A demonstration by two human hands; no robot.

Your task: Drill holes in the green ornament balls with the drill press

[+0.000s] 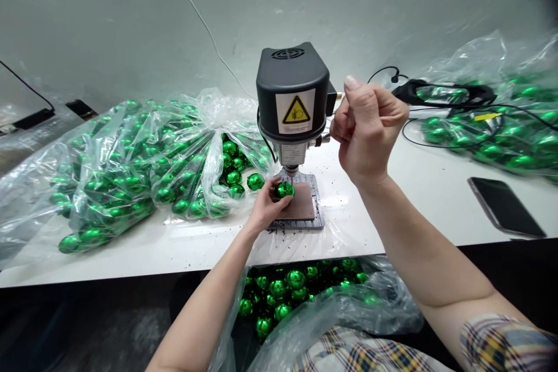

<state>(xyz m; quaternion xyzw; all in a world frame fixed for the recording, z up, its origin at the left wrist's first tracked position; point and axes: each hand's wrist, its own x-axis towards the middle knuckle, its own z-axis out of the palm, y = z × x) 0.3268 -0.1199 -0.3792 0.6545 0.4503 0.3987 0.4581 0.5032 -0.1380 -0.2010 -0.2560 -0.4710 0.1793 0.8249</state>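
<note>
A shiny green ball (pixel 285 190) is held between the thumb and fingers of my left hand (pixel 267 204), just below the drill press head. The drill press (pixel 292 93) is black with a yellow warning label, and stands on a grey slotted base (pixel 319 209) with a brown board (pixel 305 202) on it. My right hand (pixel 370 128) is raised on the right side of the machine, its fingers curled into a fist beside the metal hub; what it grips, if anything, is hidden by the fingers.
Clear plastic bags (pixel 126 168) of green balls lie at the left, one open toward the machine. Another bag (pixel 518 133) lies at the back right, near black cables. A phone (pixel 505 206) rests at the right. More green balls (pixel 279 289) sit in a bag below the table edge.
</note>
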